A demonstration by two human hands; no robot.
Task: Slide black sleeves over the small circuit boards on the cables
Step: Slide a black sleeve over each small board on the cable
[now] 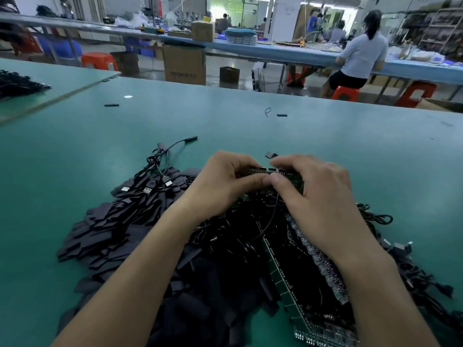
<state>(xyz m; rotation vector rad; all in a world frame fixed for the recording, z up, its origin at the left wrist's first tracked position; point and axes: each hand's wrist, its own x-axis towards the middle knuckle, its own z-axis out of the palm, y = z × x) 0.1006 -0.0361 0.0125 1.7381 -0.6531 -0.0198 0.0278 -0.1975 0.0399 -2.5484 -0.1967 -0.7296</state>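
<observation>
The head camera looks down at a strip of small circuit boards (260,170). It is held up between two hands, over the middle of the green table (350,146). The strip is thin and dark green, with rows of tiny black parts on it. It lies sideways, and fingers hide much of it. A thin black cable (271,216) hangs down from it into the heap below.

The left hand (225,182) pinches the left end of the strip. Its fingers curl over the top and its thumb presses on the near side. The right hand (313,196) pinches the right end the same way. The two thumb tips are very close together. Both hands are closed tight on the strip.

Under the left arm is a big pile of black sleeves (112,229). They are flat, short and dark, all heaped up. At the far edge of the pile lie a few cables with silver plugs (160,182). Under the right arm is a tangle of black cables (375,219). A long panel of boards (318,254) lies on top of it.

One loose sleeve (111,105) lies alone far up the table. At another bench, a person (360,53) sits on a red stool (344,92).
</observation>
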